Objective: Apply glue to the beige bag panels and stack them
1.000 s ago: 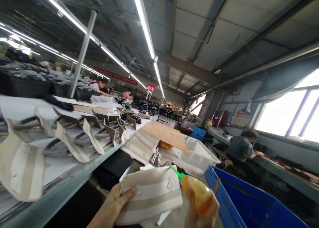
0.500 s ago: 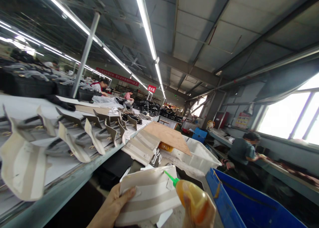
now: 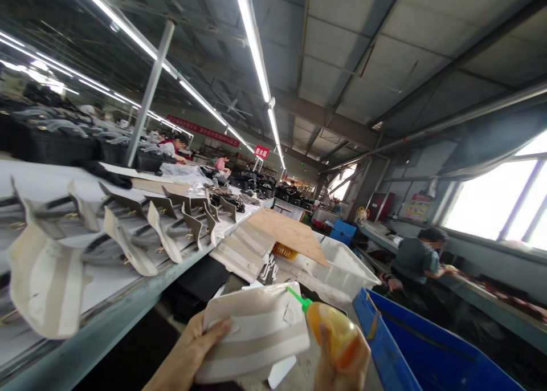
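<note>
Left hand pinches a pale panel by its left side, right hand wraps a glue-type bottle at its right

The left hand (image 3: 199,345) has its thumb pressed on the face of the striped panel (image 3: 258,331), fingers hidden behind, so most of the panel extends right of the grip; the right hand (image 3: 342,362) curls round the amber squeeze bottle (image 3: 327,322), its green nozzle (image 3: 299,298) pointing left at the panel's far right corner, though whether the tip touches cannot be told; a small white piece (image 3: 282,371) shows below the panel; to the right sits a blue bin (image 3: 427,331), to the left a bench (image 3: 123,301) bearing curved panels (image 3: 164,231) with dark straps; farther off lie flat striped panels (image 3: 243,248), a brown board (image 3: 290,234) and a white tub (image 3: 348,263)
</note>
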The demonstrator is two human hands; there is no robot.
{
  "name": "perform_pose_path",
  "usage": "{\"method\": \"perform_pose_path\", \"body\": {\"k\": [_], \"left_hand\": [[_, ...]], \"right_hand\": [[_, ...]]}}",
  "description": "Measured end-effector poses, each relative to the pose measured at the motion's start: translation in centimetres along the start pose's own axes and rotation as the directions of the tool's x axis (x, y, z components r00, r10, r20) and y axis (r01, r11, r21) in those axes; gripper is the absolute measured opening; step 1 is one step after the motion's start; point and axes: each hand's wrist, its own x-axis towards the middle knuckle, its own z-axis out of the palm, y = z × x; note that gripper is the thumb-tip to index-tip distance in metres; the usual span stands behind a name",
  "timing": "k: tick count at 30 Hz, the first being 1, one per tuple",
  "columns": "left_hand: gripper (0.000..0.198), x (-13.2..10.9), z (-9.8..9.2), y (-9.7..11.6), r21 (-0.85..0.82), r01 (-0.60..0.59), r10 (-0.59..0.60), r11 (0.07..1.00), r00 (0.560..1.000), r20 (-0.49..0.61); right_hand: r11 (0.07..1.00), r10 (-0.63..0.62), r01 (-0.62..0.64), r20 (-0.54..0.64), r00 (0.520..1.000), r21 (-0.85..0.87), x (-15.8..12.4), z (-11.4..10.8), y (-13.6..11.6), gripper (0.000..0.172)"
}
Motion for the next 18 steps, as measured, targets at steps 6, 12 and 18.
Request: {"method": "perform_pose_path", "body": {"k": [6, 12, 18], "left_hand": [[0.039, 0.2, -0.5, 0.2, 0.028, -0.023, 0.023, 0.999, 1.000, 0.004], [0.043, 0.3, -0.7, 0.1, 0.026, -0.018, 0.017, 0.999, 1.000, 0.024], [0.047, 0.6, -1.0, -0.4, 0.021, 0.006, -0.007, 1.000, 0.999, 0.037]], "right_hand": [[1.000, 0.013, -0.013, -0.025, 1.000, -0.008, 1.7, 0.6, 1.6, 0.065], [0.993, 0.113, -0.113, 0.004, 0.994, -0.033, 1.3, -0.1, 0.9, 0.071], [0.975, 0.221, -0.219, 0.048, 0.974, -0.029, 0.6, -0.2, 0.5, 0.070]]}}
